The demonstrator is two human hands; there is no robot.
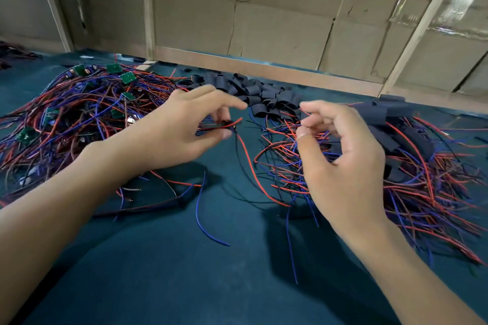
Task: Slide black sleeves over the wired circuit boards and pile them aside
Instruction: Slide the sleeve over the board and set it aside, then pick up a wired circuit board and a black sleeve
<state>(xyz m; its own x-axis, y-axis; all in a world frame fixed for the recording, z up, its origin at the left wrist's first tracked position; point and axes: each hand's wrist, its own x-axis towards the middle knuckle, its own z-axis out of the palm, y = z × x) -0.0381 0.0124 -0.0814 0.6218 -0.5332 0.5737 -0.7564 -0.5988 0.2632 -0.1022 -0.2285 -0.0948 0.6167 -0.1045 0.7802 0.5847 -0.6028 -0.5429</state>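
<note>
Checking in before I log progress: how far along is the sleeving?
Done: a pile of sleeved boards lies on the right. In hand: the left hand pinches a wired piece; the right hand holds nothing. Left: many bare green boards remain, with loose black sleeves behind.

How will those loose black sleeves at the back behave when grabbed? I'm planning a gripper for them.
The black sleeves look thin and flattened, so probably light and easily squashed. Lying heaped and overlapping, several may lift together. Being curled, some might roll.
</note>
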